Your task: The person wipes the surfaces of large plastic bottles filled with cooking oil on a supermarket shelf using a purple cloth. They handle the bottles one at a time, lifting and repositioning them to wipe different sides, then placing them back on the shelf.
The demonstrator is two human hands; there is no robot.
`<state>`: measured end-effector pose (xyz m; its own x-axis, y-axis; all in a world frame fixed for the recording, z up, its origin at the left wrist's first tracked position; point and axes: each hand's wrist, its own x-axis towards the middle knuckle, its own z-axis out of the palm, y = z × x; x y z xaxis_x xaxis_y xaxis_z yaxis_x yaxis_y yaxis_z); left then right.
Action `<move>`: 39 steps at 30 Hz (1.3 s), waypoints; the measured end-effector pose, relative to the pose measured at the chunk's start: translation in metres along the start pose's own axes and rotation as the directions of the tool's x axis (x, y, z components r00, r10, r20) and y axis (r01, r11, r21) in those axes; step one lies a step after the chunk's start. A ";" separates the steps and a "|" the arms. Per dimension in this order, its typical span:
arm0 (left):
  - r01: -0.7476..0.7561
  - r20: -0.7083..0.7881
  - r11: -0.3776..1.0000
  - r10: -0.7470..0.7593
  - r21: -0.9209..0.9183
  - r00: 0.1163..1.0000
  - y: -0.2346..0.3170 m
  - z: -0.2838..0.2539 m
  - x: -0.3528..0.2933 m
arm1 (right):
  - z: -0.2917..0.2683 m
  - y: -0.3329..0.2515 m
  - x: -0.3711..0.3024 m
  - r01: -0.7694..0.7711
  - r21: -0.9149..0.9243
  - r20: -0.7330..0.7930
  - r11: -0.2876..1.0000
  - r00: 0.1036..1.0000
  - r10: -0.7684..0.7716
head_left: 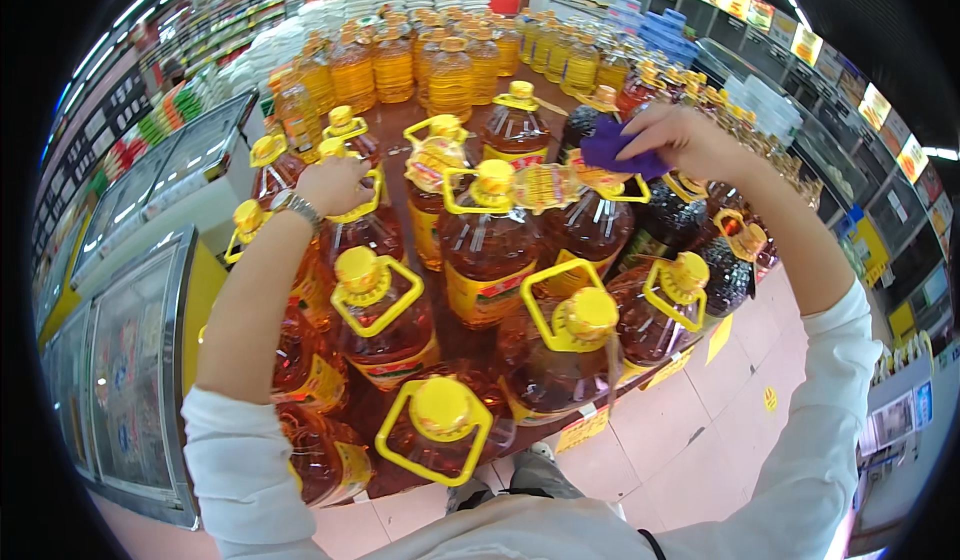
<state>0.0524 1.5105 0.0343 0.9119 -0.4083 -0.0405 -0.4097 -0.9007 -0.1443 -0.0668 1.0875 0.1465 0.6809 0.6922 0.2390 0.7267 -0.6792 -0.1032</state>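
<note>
My left hand point(334, 184), with a watch on the wrist, is closed at the yellow handle of a large oil bottle point(364, 236). In my right hand point(688, 140) is a bunched purple cloth point(608, 150), held over the tops of the bottles at the right. Just below the cloth stands an oil bottle point(592, 226) with a yellow handle. A yellow paper tag point(546, 187) lies between it and the neighbouring capped bottle point(490, 250). Closer to my body are more reddish-brown oil bottles point(562, 365) with yellow caps and loop handles, all upright.
The bottles crowd a dark red display table point(396, 120). Paler yellow oil bottles point(392, 65) fill its far side; dark bottles point(672, 222) line the right. Glass-topped freezers point(135, 340) stand at the left. Yellow price tags point(583, 428) hang along the near edge, above the tiled floor point(690, 400).
</note>
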 end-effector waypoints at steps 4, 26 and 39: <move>-0.385 -0.550 0.919 0.365 0.085 0.751 0.077 -0.027 0.003 | 0.047 0.032 -0.022 0.448 -0.219 0.359 0.867 0.863 -0.355; -0.363 -0.358 0.930 0.358 0.055 0.863 0.296 -0.106 0.047 | 0.087 0.195 -0.043 0.891 -0.285 0.622 0.354 0.453 -0.638; -0.670 -0.191 0.741 0.652 -0.040 0.734 0.358 -0.090 -0.091 | 0.040 0.039 -0.216 0.114 0.108 -0.295 0.988 0.952 -0.078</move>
<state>-0.1792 1.2120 0.0753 0.3974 -0.9153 0.0648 -0.9155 -0.4003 -0.0398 -0.1816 0.9213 0.0518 0.5648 0.6402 0.5207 0.8054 -0.5651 -0.1789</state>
